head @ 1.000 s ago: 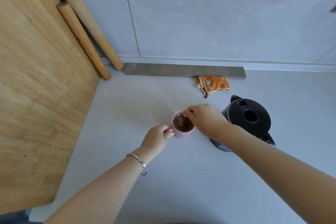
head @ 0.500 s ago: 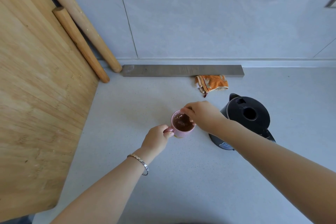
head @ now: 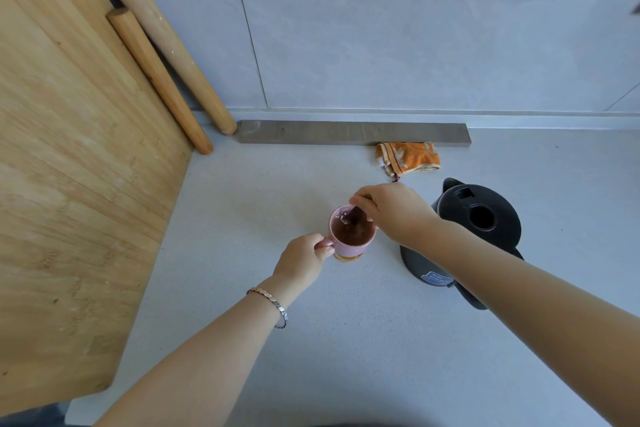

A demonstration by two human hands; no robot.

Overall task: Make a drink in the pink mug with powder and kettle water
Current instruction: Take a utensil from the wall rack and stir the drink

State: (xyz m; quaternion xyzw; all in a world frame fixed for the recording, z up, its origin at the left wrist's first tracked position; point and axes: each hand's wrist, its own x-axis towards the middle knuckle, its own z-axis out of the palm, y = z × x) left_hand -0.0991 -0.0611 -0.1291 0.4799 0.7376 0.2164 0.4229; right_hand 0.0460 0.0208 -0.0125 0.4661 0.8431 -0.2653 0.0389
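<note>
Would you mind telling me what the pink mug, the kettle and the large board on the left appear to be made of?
The pink mug looks like glazed ceramic: thick wall, smooth soft sheen. The kettle seems matte dark plastic: dull, no metallic glint. The board looks like bamboo or light wood, with striped grain.

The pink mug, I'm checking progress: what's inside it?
The pink mug holds brown liquid and a thin utensil pinched by the right hand. The utensil's lower end is hidden under the liquid.
</note>
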